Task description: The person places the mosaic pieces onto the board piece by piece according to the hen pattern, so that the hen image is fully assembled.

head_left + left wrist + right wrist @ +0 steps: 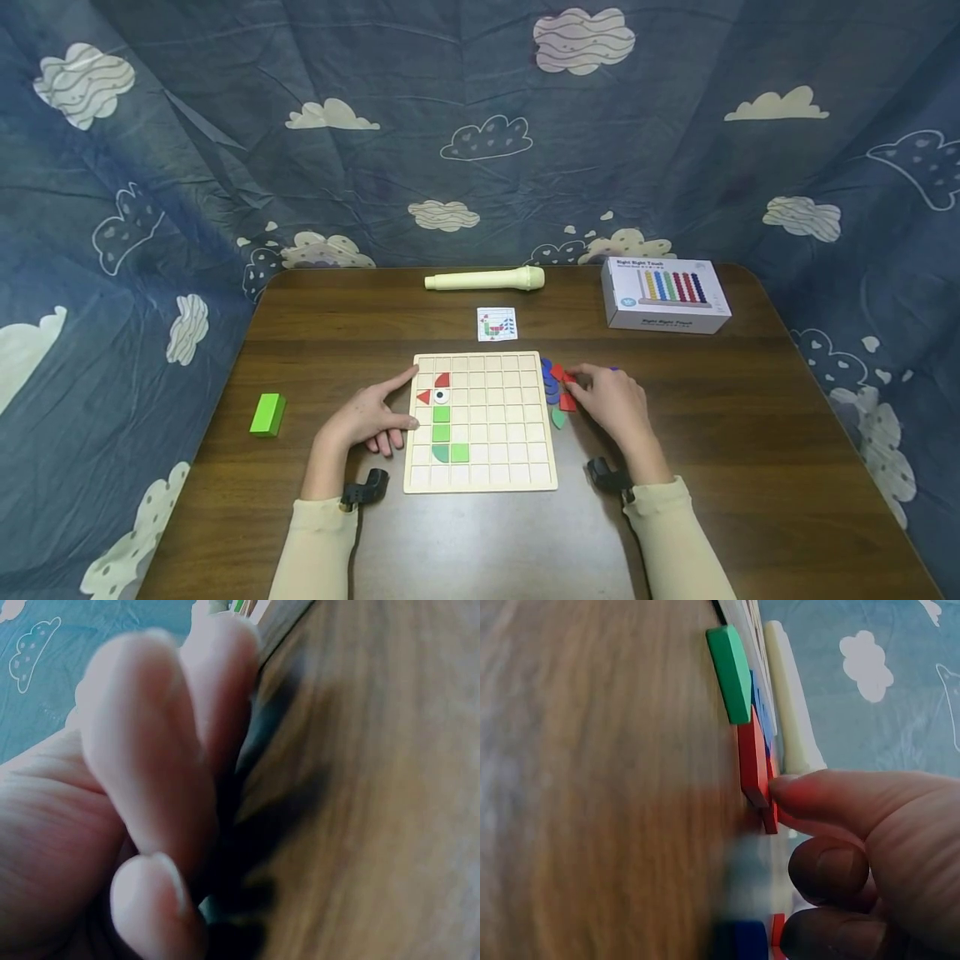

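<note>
Red piece [567,402] lies on the wooden table [750,433] just right of the grid board [480,421], in a small pile of loose pieces: blue pieces [550,381], more red ones, a green piece [558,417] nearest the person. Right hand [611,402] rests over the pile, fingers curled loosely; in the right wrist view a fingertip [795,787] presses against the edge of a red piece [753,761] lying flat on the table, green piece [730,671] just beyond it, blue ones behind. Cannot tell if anything is actually pinched; looks like touching only.

Left hand [367,417] lies flat on the table at the board's left edge, index finger stretched along the top left corner, thumb touching the left side, holding nothing. Left wrist view is blurred, shows only fingers [150,765] close up against the table.

Board already carries a red quarter piece, a red triangle, an eye tile [441,396], green squares and a darker green curved piece in its left columns.

Pattern card [497,324] sits just behind the board. Cream cylinder [486,279] lies at the far edge, white abacus box [663,294] far right, green block [267,414] well apart on the left. Cloud-print blue cloth [480,125] surrounds the table.
</note>
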Demonstrator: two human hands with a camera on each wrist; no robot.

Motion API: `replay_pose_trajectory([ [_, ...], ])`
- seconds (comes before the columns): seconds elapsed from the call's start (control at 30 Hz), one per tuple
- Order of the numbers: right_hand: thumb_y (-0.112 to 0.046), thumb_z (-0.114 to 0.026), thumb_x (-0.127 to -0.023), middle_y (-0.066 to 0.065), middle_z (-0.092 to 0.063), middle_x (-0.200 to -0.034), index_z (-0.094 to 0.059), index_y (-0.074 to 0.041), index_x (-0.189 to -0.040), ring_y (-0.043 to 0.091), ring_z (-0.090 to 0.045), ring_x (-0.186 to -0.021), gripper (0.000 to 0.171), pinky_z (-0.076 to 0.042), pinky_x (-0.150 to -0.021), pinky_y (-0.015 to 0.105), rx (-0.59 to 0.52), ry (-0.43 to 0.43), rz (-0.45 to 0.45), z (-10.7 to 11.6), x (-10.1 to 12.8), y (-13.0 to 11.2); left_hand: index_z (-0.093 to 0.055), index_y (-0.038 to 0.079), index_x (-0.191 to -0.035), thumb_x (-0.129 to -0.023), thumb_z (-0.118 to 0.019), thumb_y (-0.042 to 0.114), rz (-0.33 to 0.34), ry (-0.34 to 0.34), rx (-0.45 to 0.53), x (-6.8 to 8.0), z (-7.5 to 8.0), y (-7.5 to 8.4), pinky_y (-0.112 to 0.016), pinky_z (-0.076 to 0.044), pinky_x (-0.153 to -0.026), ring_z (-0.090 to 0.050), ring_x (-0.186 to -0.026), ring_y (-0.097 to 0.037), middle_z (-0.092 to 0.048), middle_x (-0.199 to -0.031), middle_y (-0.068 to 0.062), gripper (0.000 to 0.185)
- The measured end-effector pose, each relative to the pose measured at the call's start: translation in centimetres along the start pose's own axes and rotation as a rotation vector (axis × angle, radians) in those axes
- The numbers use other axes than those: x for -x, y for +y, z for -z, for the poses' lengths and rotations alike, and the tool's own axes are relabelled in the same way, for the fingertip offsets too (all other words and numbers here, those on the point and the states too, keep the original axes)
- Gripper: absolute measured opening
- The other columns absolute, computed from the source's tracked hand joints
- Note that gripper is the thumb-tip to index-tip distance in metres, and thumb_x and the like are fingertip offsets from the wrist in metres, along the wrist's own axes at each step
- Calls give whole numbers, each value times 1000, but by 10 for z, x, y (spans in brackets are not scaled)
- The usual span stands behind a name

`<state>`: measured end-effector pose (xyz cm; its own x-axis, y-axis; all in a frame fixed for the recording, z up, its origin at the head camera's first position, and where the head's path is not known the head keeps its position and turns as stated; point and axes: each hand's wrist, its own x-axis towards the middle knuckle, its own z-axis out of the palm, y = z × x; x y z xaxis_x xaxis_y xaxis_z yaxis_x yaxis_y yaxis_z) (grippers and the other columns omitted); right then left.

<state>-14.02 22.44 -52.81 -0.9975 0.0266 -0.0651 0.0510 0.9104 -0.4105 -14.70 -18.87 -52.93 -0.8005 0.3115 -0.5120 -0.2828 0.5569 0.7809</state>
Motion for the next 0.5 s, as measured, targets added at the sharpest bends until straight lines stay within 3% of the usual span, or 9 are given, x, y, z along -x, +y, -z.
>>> replay_pose_trajectory([
  [0.17, -38, -79, -96, -1, -45, -59, -75, -16, -131, 19, -44, -58, 42, -32, -53, 32, -7, -12, -18, 1, 0, 6, -31, 52, -163, -91, -86, 26, 1, -1, 0, 1, 0, 1, -30, -52, -44, -67, -47, -19, -73, -65, -14, 94],
  [0.33, -36, -79, -96, -1, -47, -59, -78, -13, -125, 19, -44, -59, 37, -32, -52, 32, -6, 25, -5, 2, -1, 7, -32, 51, -163, -91, -85, 26, 0, 4, -3, 1, -1, 1, -30, -53, -45, -67, -47, -18, -73, -65, -13, 93],
  [0.5, -36, -79, -96, 0, -47, -59, -78, -14, -124, 18, -42, -56, 35, -30, -52, 31, -51, 52, 20, 8, 4, -8, -32, 52, -163, -92, -85, 26, 4, 4, 1, 1, 0, 2, -30, -53, -45, -67, -47, -18, -73, -65, -13, 93],
])
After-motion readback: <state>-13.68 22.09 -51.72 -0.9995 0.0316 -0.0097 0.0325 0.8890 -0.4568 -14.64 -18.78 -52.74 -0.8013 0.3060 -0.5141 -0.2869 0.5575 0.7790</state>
